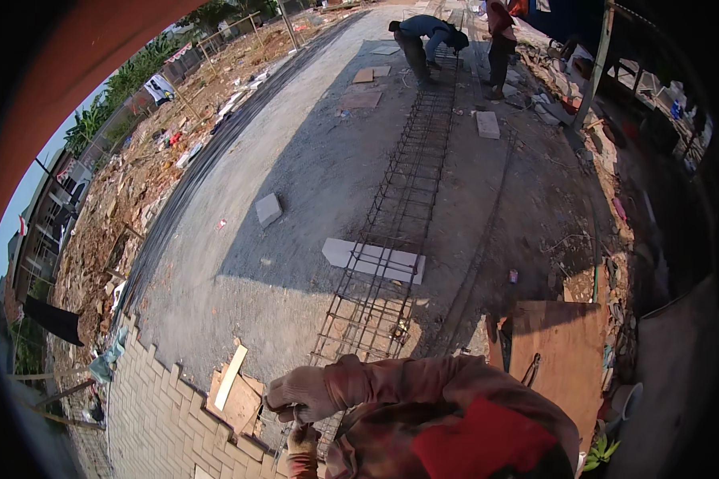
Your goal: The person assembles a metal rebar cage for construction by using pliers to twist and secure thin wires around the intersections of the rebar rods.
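Note:
Both my hands wear pale work gloves and are close together at the lower middle, beside the near end of a long rebar cage (pixel 367 303). My right hand (pixel 305 393) reaches across from the right in a reddish-brown sleeve, its fingers curled. Just below it is my left hand (pixel 302 441), closed, its fingertips near those of the right. Something small and thin seems to be between them, but I cannot make out what it is. The cage of dark bars and square ties runs away from me and crosses a white slab (pixel 374 261).
Two people, one bent over the cage's far end (pixel 431 44) and one standing (pixel 500 48), are ahead. Brown boards (pixel 563 351) with pliers (pixel 532 369) lie right. Paving blocks (pixel 156 399) and a broken board (pixel 236 399) lie left. A pale block (pixel 268 209) sits on the gravel.

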Available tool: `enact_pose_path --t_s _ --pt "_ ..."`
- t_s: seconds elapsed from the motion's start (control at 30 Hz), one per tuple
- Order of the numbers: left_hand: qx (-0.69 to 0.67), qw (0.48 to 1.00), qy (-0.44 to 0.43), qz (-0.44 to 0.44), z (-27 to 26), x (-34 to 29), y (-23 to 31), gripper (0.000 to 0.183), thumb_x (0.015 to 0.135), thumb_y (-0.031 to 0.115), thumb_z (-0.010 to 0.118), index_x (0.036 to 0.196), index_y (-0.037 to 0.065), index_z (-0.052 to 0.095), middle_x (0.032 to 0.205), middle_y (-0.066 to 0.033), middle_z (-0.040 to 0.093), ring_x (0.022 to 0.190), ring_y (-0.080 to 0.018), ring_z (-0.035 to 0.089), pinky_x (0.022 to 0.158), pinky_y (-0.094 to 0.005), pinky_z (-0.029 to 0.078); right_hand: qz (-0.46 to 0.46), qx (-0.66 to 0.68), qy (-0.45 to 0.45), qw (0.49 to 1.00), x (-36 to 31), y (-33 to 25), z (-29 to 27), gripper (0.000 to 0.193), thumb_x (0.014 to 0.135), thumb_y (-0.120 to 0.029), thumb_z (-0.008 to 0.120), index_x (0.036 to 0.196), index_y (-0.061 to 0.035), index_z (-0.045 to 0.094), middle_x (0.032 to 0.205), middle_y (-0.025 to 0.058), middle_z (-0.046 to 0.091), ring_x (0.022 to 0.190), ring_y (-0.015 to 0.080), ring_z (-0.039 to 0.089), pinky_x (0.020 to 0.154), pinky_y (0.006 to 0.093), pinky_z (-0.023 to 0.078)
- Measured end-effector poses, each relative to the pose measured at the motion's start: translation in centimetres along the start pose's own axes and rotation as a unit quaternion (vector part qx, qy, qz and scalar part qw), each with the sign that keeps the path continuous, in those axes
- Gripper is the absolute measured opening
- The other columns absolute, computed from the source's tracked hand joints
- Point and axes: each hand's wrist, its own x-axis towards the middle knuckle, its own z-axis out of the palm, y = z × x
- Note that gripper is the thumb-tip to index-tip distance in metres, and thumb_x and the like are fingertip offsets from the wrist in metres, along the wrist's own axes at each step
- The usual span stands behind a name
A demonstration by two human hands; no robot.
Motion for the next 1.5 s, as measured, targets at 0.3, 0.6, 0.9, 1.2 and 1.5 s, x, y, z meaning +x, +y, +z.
enact_pose_path --t_s 0.3,0.6,0.9,1.2,1.5 --pt "-0.071 0.997 0.003 -0.023 1.2 1.0 -0.3 0.023 0.081 0.012 0.053 0.098 0.000 0.063 0.077 -0.0072 0.064 0.067 -0.0164 0.060 0.064 -0.0290 0.048 -0.290 0.257 -0.196 0.901 4.6 -14.5 -0.2 0.014 0.071 -0.002 0.057 0.066 0.0013 0.044 0.063 0.0157 0.044 0.058 0.0344 0.044 0.053 0.0381 0.037" --pt "-0.072 0.997 -0.005 -0.038 0.8 1.3 -1.5 0.025 0.080 0.012 0.053 0.099 0.001 0.064 0.073 -0.0072 0.064 0.065 -0.0166 0.060 0.062 -0.0292 0.048 -0.313 0.222 -0.194 0.903 3.5 -16.3 -1.4 0.012 0.064 -0.004 0.056 0.064 0.0005 0.045 0.057 0.0130 0.043 0.053 0.0290 0.045 0.051 0.0366 0.037" --pt "-0.039 0.998 -0.045 -0.033 0.5 3.5 -2.7 0.027 0.079 0.013 0.053 0.101 0.002 0.064 0.069 -0.0073 0.064 0.062 -0.0168 0.060 0.061 -0.0294 0.048 0.227 -0.032 0.251 0.940 -11.3 3.0 -4.1 0.027 0.069 -0.026 0.056 0.084 -0.0029 0.057 0.078 0.0173 0.056 0.074 0.0335 0.055 0.065 0.0392 0.044" --pt "0.334 0.933 -0.117 0.062 -2.8 16.5 -17.6 0.029 0.084 0.015 0.053 0.110 0.005 0.062 0.101 -0.0089 0.066 0.098 -0.0191 0.060 0.088 -0.0310 0.046 0.830 -0.068 0.467 0.296 -55.2 11.5 8.7 0.046 0.074 -0.032 0.061 0.112 -0.0062 0.061 0.113 0.0205 0.060 0.106 0.0356 0.057 0.089 0.0403 0.046" --pt "0.275 0.936 -0.203 -0.084 2.3 9.5 -4.9 0.022 0.086 0.012 0.055 0.104 0.004 0.065 0.081 -0.0058 0.064 0.073 -0.0142 0.058 0.065 -0.0277 0.047 0.830 -0.062 0.551 0.056 -57.0 0.8 10.7 0.070 0.071 -0.030 0.068 0.131 -0.0141 0.037 0.127 0.0211 0.045 0.112 0.0382 0.052 0.089 0.0442 0.047"
